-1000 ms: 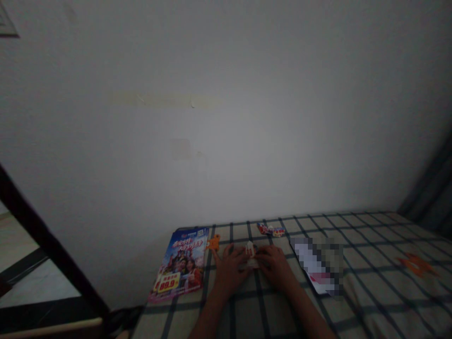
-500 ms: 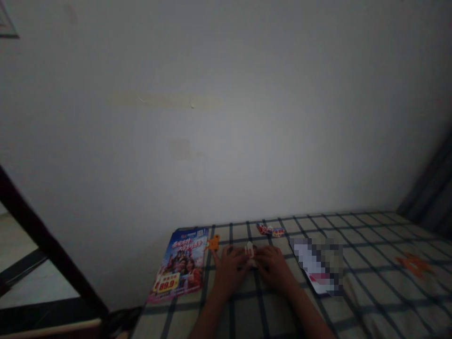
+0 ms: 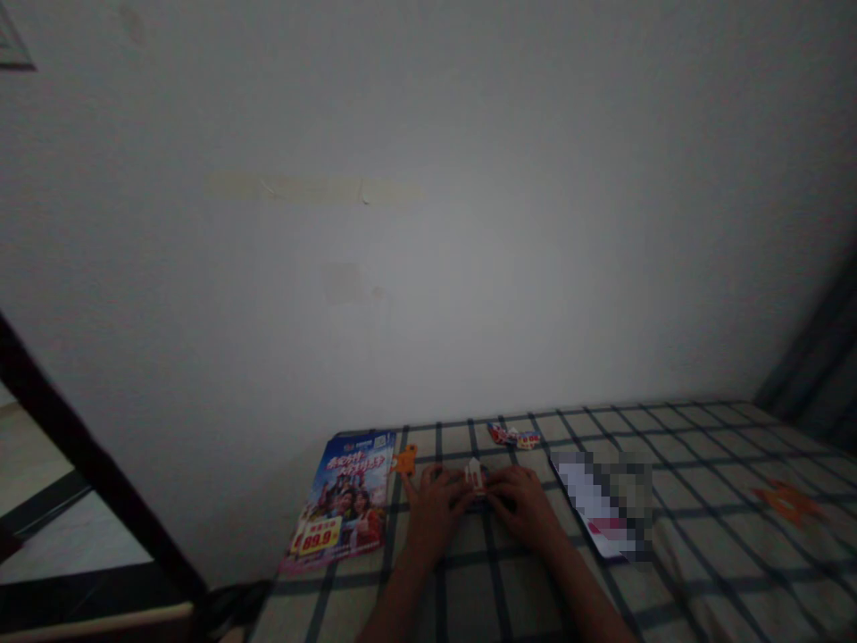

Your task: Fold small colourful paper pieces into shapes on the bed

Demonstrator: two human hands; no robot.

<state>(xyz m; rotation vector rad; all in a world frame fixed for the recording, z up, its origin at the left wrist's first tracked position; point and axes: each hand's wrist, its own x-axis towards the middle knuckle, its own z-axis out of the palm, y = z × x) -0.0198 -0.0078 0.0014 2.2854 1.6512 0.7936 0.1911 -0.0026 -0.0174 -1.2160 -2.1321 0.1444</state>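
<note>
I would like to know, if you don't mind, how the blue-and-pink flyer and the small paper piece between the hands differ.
Size: the flyer is much larger than the paper piece.
Handling: the flyer lies flat and unheld, while the paper piece is held between the left hand and right hand.
Look: the flyer is mostly blue and pink; the paper piece shows mainly white, partly hidden.
Both look like paper.

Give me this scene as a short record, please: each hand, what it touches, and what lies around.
left hand: fingers at the left side of a small pale piece, probably folded paper
right hand: fingers at its right side
surface: checked cloth
to the left: colourful leaflet marked 89.9
beyond the hands: colourful scrap
to the right: flat dark-edged object, partly pixelated
background: pale wall
</note>
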